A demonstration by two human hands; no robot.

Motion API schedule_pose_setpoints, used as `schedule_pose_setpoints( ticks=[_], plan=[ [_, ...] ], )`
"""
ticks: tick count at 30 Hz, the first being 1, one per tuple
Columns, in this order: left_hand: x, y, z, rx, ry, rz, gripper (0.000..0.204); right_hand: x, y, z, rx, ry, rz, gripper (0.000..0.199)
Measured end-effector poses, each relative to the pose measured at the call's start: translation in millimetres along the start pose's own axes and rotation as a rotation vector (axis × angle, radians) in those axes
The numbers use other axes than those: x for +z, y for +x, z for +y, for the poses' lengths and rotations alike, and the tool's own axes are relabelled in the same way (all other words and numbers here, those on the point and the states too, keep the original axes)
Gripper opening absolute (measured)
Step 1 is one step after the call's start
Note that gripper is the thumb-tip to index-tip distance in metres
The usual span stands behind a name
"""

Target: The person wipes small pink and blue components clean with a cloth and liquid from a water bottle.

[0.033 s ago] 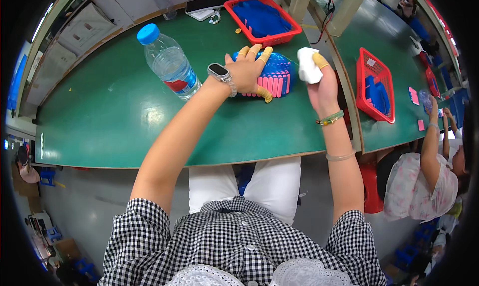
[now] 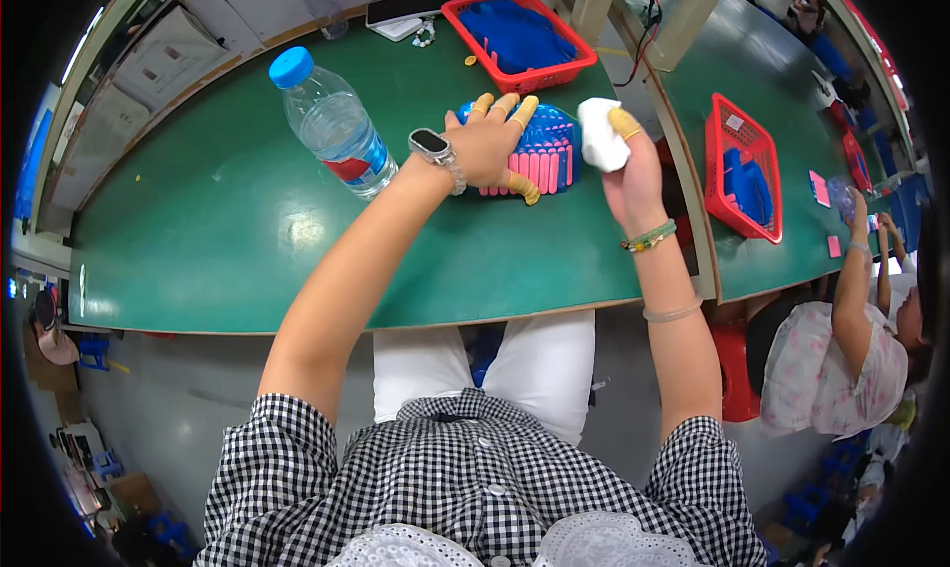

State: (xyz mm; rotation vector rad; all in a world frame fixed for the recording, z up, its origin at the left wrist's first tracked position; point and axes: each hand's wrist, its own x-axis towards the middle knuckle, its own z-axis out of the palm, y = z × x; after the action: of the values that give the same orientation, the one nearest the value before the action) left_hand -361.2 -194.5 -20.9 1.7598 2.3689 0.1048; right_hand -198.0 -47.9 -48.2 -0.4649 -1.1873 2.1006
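Note:
My left hand point(image 2: 487, 151), with yellow finger cots and a watch, lies spread across a blue piece point(image 2: 549, 130) on the green table. Rows of pink strips point(image 2: 534, 168) cover the near part of this piece; its left part is hidden under my palm. To the right of it, my right hand point(image 2: 636, 171) is closed around a bunched white cloth point(image 2: 601, 137), held apart from the piece. A yellow cot covers the right thumb, which presses on the cloth.
A water bottle point(image 2: 341, 127) stands left of my left hand. Behind is a red basket point(image 2: 542, 76) of blue pieces; another red basket point(image 2: 772, 186) sits beyond the table divider point(image 2: 693, 206). A phone point(image 2: 411, 5) lies at the back. A co-worker point(image 2: 831, 369) sits at the right.
My right hand has shifted slightly left with the white cloth, closer to the blue piece. My left hand stays nearly where it was.

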Motion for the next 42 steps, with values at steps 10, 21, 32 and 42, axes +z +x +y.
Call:
schedule_pose_setpoints(
  ticks=[10,21,32,42],
  plan=[
    [36.5,-43.0,8.4,0.008,-0.246,0.313,0.127,7.4,-45.4,6.1,0.108,-0.134,-0.154,0.031],
    [60.4,-68.3,42.3,-0.062,-0.288,0.385,0.103,11.7,-71.9,8.8,0.103,-0.097,-0.107,0.032],
    [48.1,-76.9,46.1,-0.051,-0.066,0.263,0.088,-5.7,-92.5,0.8,0.067,0.023,-0.020,0.034],
    [49.7,-77.9,38.0,-0.021,0.019,0.141,0.095,-7.2,-107.7,1.7,0.031,0.119,0.031,0.040]
  ],
)
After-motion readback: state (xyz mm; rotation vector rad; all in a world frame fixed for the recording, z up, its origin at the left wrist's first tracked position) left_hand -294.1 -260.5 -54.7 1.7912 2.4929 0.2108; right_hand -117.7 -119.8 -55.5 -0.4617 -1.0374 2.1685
